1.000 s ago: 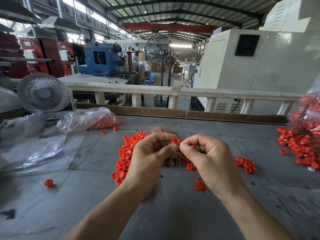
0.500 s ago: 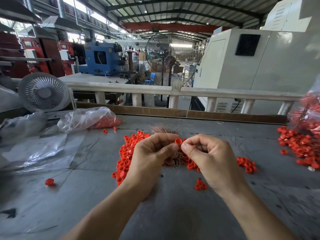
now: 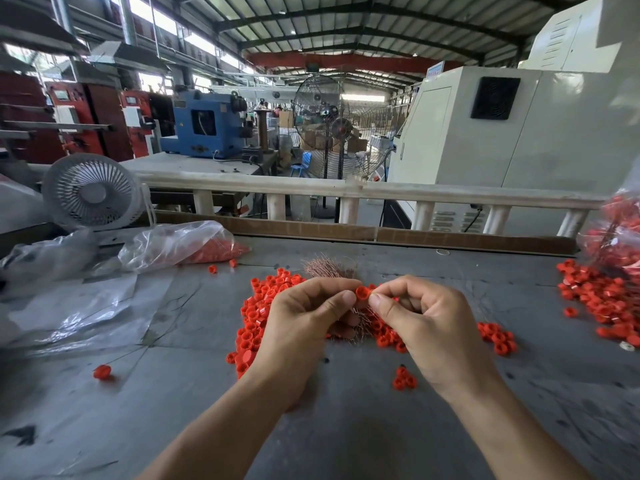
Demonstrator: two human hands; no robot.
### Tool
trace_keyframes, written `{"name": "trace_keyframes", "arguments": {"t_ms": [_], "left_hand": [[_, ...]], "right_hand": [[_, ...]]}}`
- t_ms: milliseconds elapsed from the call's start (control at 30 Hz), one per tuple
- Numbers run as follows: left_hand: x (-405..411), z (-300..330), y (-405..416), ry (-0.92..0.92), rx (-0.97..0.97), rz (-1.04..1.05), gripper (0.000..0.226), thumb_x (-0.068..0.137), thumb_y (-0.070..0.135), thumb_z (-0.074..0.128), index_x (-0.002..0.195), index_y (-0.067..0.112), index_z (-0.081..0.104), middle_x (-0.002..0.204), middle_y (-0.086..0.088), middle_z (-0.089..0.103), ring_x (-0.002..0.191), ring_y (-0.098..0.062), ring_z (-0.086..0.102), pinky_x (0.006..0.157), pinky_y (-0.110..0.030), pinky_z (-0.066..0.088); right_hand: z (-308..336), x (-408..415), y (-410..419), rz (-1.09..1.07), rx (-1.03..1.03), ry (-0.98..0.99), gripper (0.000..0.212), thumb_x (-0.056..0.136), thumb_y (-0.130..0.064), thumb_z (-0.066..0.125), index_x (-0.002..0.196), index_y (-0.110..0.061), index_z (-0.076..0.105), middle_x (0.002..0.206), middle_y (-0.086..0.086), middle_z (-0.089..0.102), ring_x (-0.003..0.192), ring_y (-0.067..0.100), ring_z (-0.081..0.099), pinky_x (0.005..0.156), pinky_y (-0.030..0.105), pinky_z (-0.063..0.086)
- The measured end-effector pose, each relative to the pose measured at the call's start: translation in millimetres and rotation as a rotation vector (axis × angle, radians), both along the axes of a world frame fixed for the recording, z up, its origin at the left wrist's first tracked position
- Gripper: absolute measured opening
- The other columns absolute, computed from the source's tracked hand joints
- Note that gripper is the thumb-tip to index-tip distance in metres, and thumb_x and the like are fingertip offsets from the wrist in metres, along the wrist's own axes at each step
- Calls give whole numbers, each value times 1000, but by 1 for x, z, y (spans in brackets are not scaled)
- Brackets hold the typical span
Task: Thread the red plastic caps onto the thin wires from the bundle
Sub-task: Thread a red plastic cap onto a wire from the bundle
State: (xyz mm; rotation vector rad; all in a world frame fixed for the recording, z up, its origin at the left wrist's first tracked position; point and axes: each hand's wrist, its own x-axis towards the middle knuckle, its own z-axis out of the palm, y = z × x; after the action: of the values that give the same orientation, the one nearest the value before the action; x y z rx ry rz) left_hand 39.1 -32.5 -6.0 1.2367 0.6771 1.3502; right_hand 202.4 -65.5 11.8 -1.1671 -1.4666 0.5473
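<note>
My left hand (image 3: pixel 301 320) pinches a red plastic cap (image 3: pixel 362 293) between thumb and forefinger at the middle of the table. My right hand (image 3: pixel 422 320) meets it from the right, its thumb and forefinger pinched at the cap's edge; whatever thin wire it holds is too fine to make out. The bundle of thin copper-coloured wires (image 3: pixel 329 266) lies just behind and under my hands. A heap of loose red caps (image 3: pixel 263 303) spreads on the grey table (image 3: pixel 346 427) to the left of and beneath my hands.
A clear bag of red caps (image 3: pixel 180 245) lies at the back left beside crumpled plastic sheets (image 3: pixel 76 306) and a small white fan (image 3: pixel 91 192). More caps (image 3: pixel 602 299) spill from a bag at the right edge. One cap on a wire (image 3: pixel 102 371) lies at left.
Both hands have held almost still around the cap; the right fingertips have closed in slightly against its edge.
</note>
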Motion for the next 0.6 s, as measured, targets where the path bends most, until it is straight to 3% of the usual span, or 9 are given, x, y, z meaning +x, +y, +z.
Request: {"name": "trace_keyframes", "arguments": {"t_ms": [200, 467, 533, 600], "left_hand": [[-2, 0, 1, -26, -10, -16, 20, 79, 15, 73, 97, 8, 79, 78, -9, 72, 70, -16, 67, 64, -23, 55], [-4, -3, 3, 36, -4, -52, 22, 92, 6, 65, 105, 16, 81, 79, -6, 71, 74, -14, 65, 72, -25, 57], [-4, -3, 3, 42, 2, -60, 20, 93, 7, 65, 105, 14, 80, 82, -7, 72, 75, -14, 65, 73, -26, 58], [-3, -3, 3, 22, -8, -58, 20, 87, 16, 68, 104, 13, 80, 87, -9, 74, 75, -15, 65, 72, -27, 58]], "right_hand": [[0, 0, 0, 21, 3, -7, 11, 90, -20, 76, 80, -25, 76, 66, 22, 64, 56, 24, 51, 52, 39, 40], [0, 0, 1, 41, -5, -15, 11, 90, -21, 76, 80, -23, 75, 62, 21, 59, 52, 20, 43, 51, 35, 34], [0, 0, 1, 45, -22, -11, 11, 92, -22, 74, 81, -23, 75, 63, 16, 63, 53, 25, 47, 53, 37, 38], [-2, 1, 1, 61, -59, 10, 14, 96, -22, 68, 83, -23, 74, 54, -2, 59, 50, 15, 44, 50, 28, 38]]}}
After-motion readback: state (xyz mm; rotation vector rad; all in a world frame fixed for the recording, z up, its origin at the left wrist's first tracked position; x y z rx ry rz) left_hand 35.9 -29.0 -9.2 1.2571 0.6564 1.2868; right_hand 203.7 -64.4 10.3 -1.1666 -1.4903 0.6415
